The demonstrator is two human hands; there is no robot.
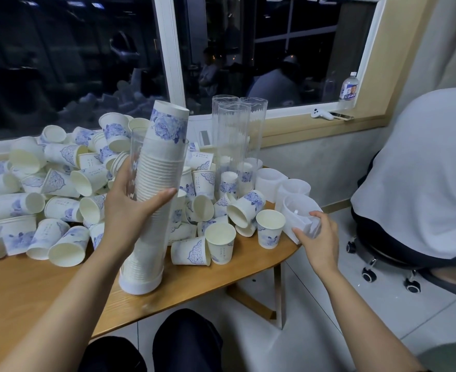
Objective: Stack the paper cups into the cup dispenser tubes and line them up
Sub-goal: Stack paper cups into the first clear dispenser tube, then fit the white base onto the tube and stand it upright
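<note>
My left hand [130, 208] grips a clear dispenser tube [147, 237] that stands tilted on the wooden table [33, 296]. The tube is packed with stacked paper cups, and the top cup [167, 124] with blue flowers sticks out above its rim. My right hand [319, 241] holds a white plastic tube cap [299, 213] at the table's right edge. Three more clear tubes [233, 146] stand upright behind, each with a cup or two at the bottom. A big heap of loose white-and-blue paper cups [60, 181] covers the table's far side.
Two more white caps [271, 178] lie beside the upright tubes. A person in a white shirt [420, 170] sits on a wheeled stool [382, 267] at the right. The window sill holds a water bottle [349, 89] and a small white device [322, 114].
</note>
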